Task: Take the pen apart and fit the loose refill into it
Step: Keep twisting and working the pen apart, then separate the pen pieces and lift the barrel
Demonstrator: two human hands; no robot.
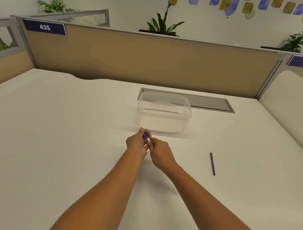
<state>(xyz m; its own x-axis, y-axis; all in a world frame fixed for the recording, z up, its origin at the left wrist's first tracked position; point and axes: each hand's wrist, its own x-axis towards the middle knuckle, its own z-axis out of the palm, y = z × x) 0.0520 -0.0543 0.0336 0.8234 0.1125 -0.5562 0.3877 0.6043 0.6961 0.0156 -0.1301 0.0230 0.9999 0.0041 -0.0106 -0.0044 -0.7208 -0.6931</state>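
A blue pen (145, 136) with a white band is gripped between both hands over the middle of the white desk (50, 141). My left hand (136, 143) wraps its blue barrel, and my right hand (160, 152) pinches the white end; most of the pen is hidden by fingers. A thin dark blue refill (212, 163) lies loose on the desk to the right, well apart from my right hand.
A clear plastic container (164, 112) with a lid stands just beyond my hands. Behind it a grey cable hatch (210, 103) is set into the desk. A tan partition (143, 57) closes the far edge, and a cream panel (293, 111) closes the right side.
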